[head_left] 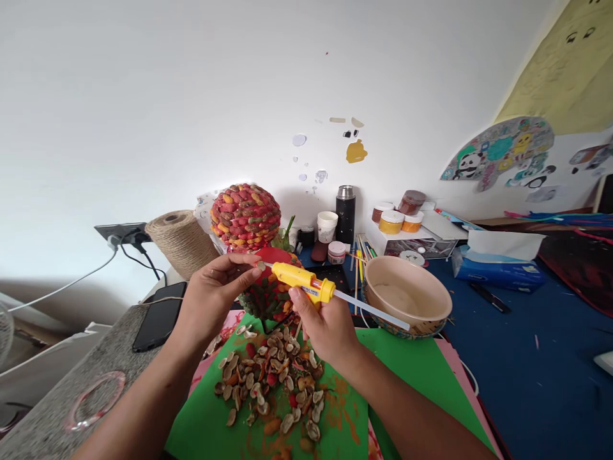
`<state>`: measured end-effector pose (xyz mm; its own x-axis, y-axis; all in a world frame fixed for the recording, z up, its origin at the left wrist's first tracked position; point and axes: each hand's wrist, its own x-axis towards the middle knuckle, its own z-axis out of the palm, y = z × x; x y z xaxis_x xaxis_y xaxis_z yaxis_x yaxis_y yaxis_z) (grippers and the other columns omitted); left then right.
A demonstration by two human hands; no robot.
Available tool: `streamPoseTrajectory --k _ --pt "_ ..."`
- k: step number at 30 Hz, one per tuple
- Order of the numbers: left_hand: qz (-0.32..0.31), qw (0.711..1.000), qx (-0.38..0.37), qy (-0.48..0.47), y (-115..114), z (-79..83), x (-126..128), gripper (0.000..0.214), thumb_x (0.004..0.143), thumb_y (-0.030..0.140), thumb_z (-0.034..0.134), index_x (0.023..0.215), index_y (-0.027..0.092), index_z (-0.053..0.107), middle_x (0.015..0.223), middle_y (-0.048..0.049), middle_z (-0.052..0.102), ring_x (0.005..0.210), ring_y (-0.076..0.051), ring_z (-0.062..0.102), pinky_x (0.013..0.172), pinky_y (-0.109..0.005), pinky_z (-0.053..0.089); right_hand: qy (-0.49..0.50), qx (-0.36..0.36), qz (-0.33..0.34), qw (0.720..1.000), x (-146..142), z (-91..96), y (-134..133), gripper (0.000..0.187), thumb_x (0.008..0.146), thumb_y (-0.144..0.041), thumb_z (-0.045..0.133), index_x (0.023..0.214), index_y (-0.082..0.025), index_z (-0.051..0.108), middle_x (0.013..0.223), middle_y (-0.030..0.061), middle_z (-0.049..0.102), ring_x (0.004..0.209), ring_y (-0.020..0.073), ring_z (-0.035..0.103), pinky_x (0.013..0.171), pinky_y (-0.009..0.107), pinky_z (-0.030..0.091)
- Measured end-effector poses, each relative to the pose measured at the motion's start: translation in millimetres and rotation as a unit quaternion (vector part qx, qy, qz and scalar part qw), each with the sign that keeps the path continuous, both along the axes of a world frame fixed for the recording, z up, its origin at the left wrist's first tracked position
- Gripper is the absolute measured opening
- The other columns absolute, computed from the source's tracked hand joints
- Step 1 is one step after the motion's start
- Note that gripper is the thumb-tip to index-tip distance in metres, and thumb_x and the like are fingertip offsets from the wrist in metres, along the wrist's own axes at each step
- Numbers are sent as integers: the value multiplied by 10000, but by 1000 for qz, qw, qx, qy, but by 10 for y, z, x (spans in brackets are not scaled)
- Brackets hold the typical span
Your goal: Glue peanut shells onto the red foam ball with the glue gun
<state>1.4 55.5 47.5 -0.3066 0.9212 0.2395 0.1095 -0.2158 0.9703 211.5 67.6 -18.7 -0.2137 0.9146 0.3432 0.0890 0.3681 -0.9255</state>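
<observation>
My right hand [324,327] grips a yellow glue gun [304,281] with a clear glue stick [371,308] sticking out behind it; its nozzle points left. My left hand [218,289] pinches a small pale shell piece [260,264] right at the nozzle tip. Just behind the hands stands a partly covered ball [268,295] of red, green and orange shells. Below the hands a pile of painted peanut shells [272,380] lies on a green sheet [205,421].
A finished shell-covered ball [246,216], a twine spool [181,239], a black flask [345,214], paper cups [327,225] and paint jars [397,214] line the wall. A tan bowl [407,292], tissue pack [498,265] and black phone [160,314] lie nearby.
</observation>
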Motion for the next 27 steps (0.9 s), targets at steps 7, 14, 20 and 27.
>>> streamPoseTrajectory --k 7,14,20,27 --pt "9 1000 4 9 -15 10 1 506 649 585 1121 966 247 917 1002 -70 900 928 -261 821 844 -333 674 -6 3 -7 1000 3 -7 2 627 1100 -805 593 941 -240 816 536 6 621 562 257 718 475 286 488" --pt "17 1000 9 14 -13 -1 -6 481 673 575 1113 976 256 919 1039 -72 907 958 -267 833 871 -337 679 -18 5 -7 1000 7 9 -3 645 1106 -811 565 922 -242 808 516 -12 586 513 234 676 480 286 485" --pt "27 999 11 30 -10 2 -5 498 680 597 1102 988 255 914 1044 -80 910 966 -281 825 861 -352 679 -27 5 -8 1000 11 19 -8 635 1108 -794 567 944 -235 819 532 -2 607 557 246 706 512 290 503" --pt "38 999 15 32 -25 15 12 505 676 607 1095 988 257 909 1048 -86 908 973 -297 820 883 -386 686 -15 -5 -4 1000 10 15 -15 619 1098 -799 595 949 -244 826 506 1 593 573 270 722 493 296 486"
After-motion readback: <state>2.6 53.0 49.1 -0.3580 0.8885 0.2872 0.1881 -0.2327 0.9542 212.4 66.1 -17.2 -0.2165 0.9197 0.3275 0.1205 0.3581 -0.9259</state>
